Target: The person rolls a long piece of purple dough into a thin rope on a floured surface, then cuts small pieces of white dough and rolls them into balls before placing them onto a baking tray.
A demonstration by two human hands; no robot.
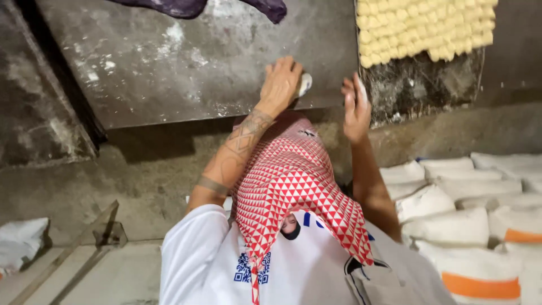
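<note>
The left hand (280,83) presses a pale dough piece (305,85) on the floured counter (169,68), fingers curled over it; the right hand (355,110) (open, empty) hovers beside yellow dough rows (423,28).

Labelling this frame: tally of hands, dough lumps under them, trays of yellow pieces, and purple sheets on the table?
Hands: 2, the left hand and the right hand
White dough lump under the left hand: 1
Tray of small yellow pieces: 1
Purple sheet, cut off by the top edge: 1
Total: 5
</note>
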